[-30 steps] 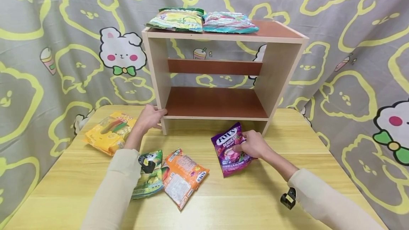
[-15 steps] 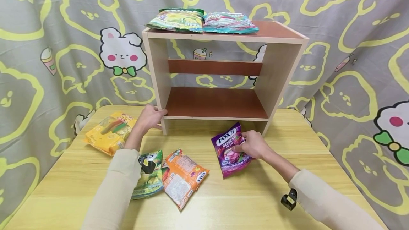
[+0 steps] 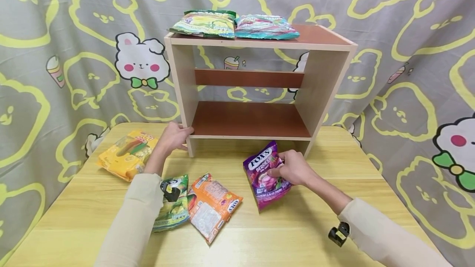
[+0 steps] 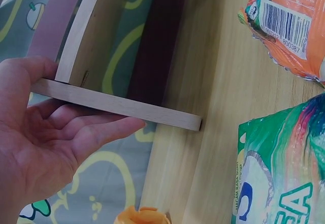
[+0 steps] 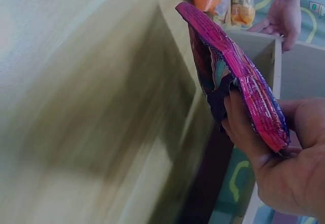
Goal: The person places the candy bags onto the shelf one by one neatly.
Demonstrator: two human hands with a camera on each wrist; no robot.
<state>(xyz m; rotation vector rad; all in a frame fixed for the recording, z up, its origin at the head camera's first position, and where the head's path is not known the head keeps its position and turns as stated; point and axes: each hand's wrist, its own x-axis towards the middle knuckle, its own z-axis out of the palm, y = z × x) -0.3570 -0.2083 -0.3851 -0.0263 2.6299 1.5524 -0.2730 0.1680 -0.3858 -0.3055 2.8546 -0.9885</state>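
Observation:
My right hand (image 3: 295,168) pinches a purple Fox's Berries candy bag (image 3: 265,178) by its right side, thumb on the printed front. The right wrist view shows the bag (image 5: 241,82) edge-on, with fingers behind it and a shadow on the table. My left hand (image 3: 174,137) grips the lower left side panel of a small wooden shelf (image 3: 250,137). In the left wrist view, the thumb hooks over the inner side of that panel (image 4: 119,101) and the fingers lie along its outside.
On the shelf's top lie a green-yellow bag (image 3: 205,24) and a teal bag (image 3: 265,27). A yellow bag (image 3: 128,153), a green bag (image 3: 174,205) and an orange bag (image 3: 213,207) lie on the wooden table (image 3: 259,244). A patterned curtain (image 3: 92,19) hangs behind.
The purple bag has shifted slightly left and turned a little in my right hand, its lower corner now nearer me. My left hand stays on the shelf's side panel.

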